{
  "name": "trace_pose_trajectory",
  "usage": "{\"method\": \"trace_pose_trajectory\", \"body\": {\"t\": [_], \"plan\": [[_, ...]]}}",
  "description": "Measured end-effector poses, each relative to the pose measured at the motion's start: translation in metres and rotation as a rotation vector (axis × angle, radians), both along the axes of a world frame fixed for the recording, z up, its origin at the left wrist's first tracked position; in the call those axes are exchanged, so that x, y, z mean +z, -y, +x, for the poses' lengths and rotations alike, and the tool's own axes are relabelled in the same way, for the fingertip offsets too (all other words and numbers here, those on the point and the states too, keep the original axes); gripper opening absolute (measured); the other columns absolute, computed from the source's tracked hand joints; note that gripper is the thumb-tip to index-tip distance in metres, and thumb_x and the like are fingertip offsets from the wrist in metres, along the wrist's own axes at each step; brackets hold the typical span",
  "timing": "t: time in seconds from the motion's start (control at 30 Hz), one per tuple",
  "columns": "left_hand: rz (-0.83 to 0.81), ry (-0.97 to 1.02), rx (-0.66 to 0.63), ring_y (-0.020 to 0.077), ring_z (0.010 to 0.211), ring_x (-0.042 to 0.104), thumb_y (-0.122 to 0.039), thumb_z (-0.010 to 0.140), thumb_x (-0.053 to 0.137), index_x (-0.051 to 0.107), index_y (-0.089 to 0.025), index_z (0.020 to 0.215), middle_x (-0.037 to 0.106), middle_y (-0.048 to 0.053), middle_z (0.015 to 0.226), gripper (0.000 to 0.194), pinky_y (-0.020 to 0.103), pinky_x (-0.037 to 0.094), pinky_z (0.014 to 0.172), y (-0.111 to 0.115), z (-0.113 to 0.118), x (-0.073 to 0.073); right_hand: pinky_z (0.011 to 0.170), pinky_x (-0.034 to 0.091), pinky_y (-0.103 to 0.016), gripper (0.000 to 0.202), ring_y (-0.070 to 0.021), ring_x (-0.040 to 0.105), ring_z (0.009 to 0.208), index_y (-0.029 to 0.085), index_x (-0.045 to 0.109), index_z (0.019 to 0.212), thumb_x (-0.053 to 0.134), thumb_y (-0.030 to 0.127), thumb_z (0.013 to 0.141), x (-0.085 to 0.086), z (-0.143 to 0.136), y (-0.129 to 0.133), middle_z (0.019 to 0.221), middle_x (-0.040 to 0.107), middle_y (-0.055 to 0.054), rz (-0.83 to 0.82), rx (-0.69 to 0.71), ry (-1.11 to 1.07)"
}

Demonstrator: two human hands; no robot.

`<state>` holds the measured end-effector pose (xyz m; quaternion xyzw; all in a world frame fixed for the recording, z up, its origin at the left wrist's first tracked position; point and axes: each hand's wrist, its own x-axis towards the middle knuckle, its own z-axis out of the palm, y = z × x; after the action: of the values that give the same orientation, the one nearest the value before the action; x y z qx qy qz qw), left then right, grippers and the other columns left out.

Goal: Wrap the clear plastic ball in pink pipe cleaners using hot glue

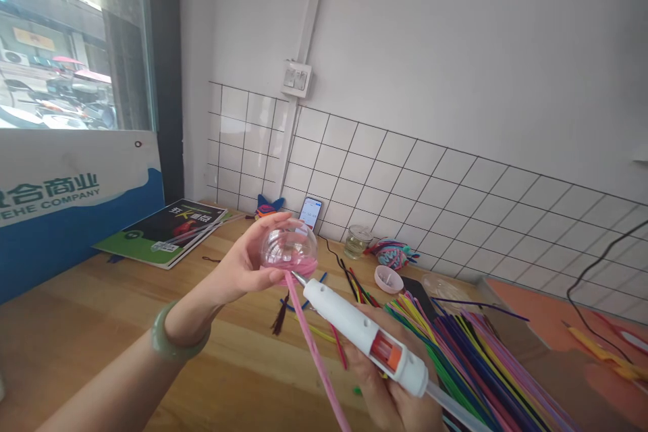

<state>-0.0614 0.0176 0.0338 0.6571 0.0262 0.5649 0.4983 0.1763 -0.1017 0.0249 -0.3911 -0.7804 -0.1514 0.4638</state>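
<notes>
My left hand [250,253] is closed around a clear plastic ball [288,243], holding it up above the table. Pink pipe cleaner [308,331] is wound about the ball's lower part, and its loose length hangs down toward the bottom of the view. In my right hand [379,385] is a white hot glue gun [349,317], tilted so its metal nozzle touches or nearly touches the pink winding beside my left thumb. A clear glue stick [455,412] sticks out of the gun's rear end.
A large bundle of coloured pipe cleaners [470,364] lies at the right. Behind stand a phone [310,213], a glass jar [358,241], a small pink bowl [389,279] and a colourful fish-like craft [393,254]. A magazine [162,233] lies at the left on the wooden table [126,324].
</notes>
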Motion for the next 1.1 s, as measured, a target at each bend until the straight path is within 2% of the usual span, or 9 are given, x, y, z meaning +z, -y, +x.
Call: {"method": "trace_pose_trajectory", "body": {"t": [0.23, 0.8, 1.1], "plan": [[0.013, -0.006, -0.013, 0.0283, 0.120, 0.060, -0.021, 0.075, 0.080, 0.053, -0.032, 0.135, 0.060, 0.011, 0.132, 0.066, 0.038, 0.055, 0.093, 0.0008, -0.0001, 0.0012, 0.068, 0.062, -0.025, 0.032, -0.0192, 0.074, 0.077, 0.024, 0.057, 0.120, 0.058, 0.030, 0.089, 0.0020, -0.0005, 0.0020, 0.090, 0.075, -0.003, 0.023, 0.002, 0.018], [0.011, -0.011, 0.015, 0.0328, 0.120, 0.060, -0.025, 0.074, 0.080, 0.054, -0.030, 0.135, 0.061, 0.013, 0.133, 0.066, 0.043, 0.055, 0.092, 0.0009, -0.0010, 0.0021, 0.071, 0.061, -0.026, 0.035, -0.0201, 0.074, 0.080, 0.024, 0.058, 0.121, 0.063, 0.032, 0.087, -0.0018, 0.0028, 0.0024, 0.096, 0.076, -0.003, -0.017, -0.002, -0.004], [0.018, -0.016, 0.019, 0.0317, 0.119, 0.060, -0.024, 0.075, 0.080, 0.054, -0.030, 0.135, 0.062, 0.013, 0.131, 0.066, 0.041, 0.057, 0.091, 0.0016, -0.0003, 0.0029, 0.069, 0.062, -0.026, 0.035, -0.0204, 0.074, 0.080, 0.023, 0.057, 0.120, 0.063, 0.033, 0.087, -0.0007, 0.0023, 0.0023, 0.093, 0.075, -0.004, -0.010, -0.006, 0.031]]}}
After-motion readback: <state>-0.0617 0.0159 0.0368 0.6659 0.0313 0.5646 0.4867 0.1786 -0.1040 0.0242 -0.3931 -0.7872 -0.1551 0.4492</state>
